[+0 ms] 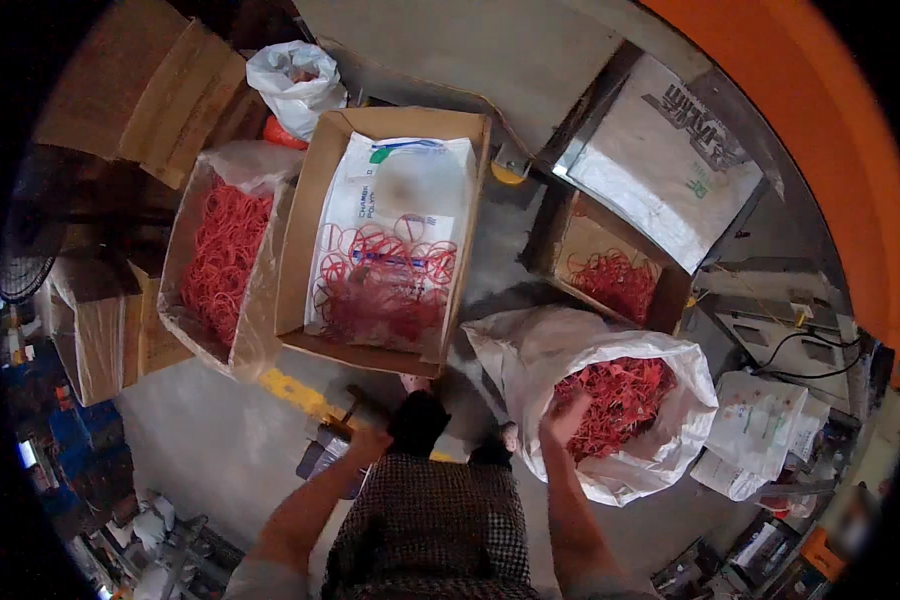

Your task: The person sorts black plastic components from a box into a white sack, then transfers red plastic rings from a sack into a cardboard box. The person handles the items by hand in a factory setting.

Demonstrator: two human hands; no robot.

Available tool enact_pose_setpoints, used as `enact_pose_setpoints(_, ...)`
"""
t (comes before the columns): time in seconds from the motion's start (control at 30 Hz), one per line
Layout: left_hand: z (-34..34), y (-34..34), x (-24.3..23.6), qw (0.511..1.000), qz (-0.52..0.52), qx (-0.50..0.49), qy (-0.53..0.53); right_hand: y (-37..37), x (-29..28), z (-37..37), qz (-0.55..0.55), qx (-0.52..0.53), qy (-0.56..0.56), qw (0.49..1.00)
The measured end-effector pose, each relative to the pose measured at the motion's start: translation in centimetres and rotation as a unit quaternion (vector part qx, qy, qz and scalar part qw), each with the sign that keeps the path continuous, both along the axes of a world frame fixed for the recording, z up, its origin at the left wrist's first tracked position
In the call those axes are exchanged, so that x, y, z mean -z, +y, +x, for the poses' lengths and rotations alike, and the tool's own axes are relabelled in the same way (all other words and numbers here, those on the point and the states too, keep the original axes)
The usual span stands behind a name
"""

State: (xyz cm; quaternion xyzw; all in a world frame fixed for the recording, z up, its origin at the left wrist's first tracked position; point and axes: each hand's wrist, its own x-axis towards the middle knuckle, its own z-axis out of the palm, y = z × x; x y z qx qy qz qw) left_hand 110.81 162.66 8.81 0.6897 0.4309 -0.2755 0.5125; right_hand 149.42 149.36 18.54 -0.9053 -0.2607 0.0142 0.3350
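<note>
My right hand (567, 418) reaches over the near rim of a large white sack (525, 350) and touches the heap of tangled red scraps (622, 405) inside it. Its fingers look stretched out, though they are slightly blurred. Beside my dark-clad leg, my left hand (370, 443) is low down; its fingers are too indistinct to read. Ahead stands an open cardboard box (465, 290) lined with a white printed bag (425, 185). Thin red rings (385, 295) like rubber bands lie in its nearer half.
To the left, a plastic-lined box (180, 290) holds more red rings. A smaller carton (585, 235) with red rings stands at the far right, below a white bag (660, 160). A white plastic bag (295, 95) sits at the back. Cartons (95, 330) stand farther left.
</note>
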Motion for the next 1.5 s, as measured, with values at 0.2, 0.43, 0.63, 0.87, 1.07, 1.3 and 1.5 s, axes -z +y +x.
enact_pose_setpoints(0.2, -0.3, 16.1, -3.2, 0.992, 0.111, -0.029, 0.059, 13.4, 3.3, -7.2, -0.054, -0.173, 0.160, 0.970)
enact_pose_setpoints(0.43, -1.5, 25.2, 1.1, 0.984, 0.161, 0.046, 0.060, 25.0, 10.2, -8.3, -0.126, -0.303, 0.167, 0.930)
enact_pose_setpoints(0.63, 4.4, 32.6, 8.8, 0.951, 0.251, 0.176, -0.043, 32.8, 20.9, -6.7, -0.300, -0.342, 0.157, 0.877)
enact_pose_setpoints(0.87, 19.6, 39.8, 14.3, 0.909, 0.291, 0.278, 0.113, 42.2, 28.2, -1.8, -0.399, -0.375, 0.136, 0.826)
enact_pose_setpoints(1.07, 17.9, 39.1, 21.3, 0.941, 0.324, 0.046, 0.082, 42.6, 28.4, -4.3, -0.367, -0.449, 0.099, 0.809)
enact_pose_setpoints(1.3, 15.3, 29.7, 14.0, 0.944, 0.130, 0.301, 0.041, 30.4, 24.8, -10.6, -0.415, -0.506, 0.169, 0.737)
enact_pose_setpoints(1.5, 10.4, 28.3, 14.7, 0.975, 0.194, 0.087, 0.068, 31.3, 24.8, -8.7, -0.314, -0.451, 0.208, 0.809)
